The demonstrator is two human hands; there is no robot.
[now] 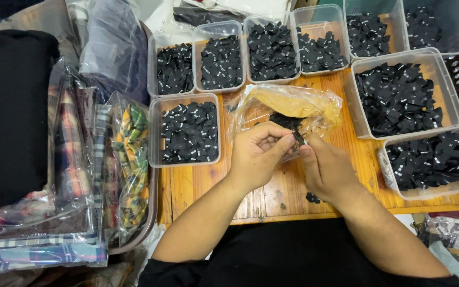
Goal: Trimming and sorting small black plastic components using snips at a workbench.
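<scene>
Head view: the left hand [257, 154] and the right hand [322, 169] meet over the wooden counter [197, 186], fingers curled in. Between the 2 sets of fingertips sits a small black fabric label [297, 137], pinched from both sides. Just behind the hands lies a crumpled clear plastic bag [293, 106] with a yellowish tint, and a few more black labels show through it. 1 stray black label [313, 198] lies on the counter beside the right wrist. Clear plastic tubs filled with black labels ring the work spot: 1 tub [185, 129] just left of the left hand, a large tub [399, 95] to the right, others along the back. Bagged plaid garments [81, 175] are stacked at the far left.
</scene>
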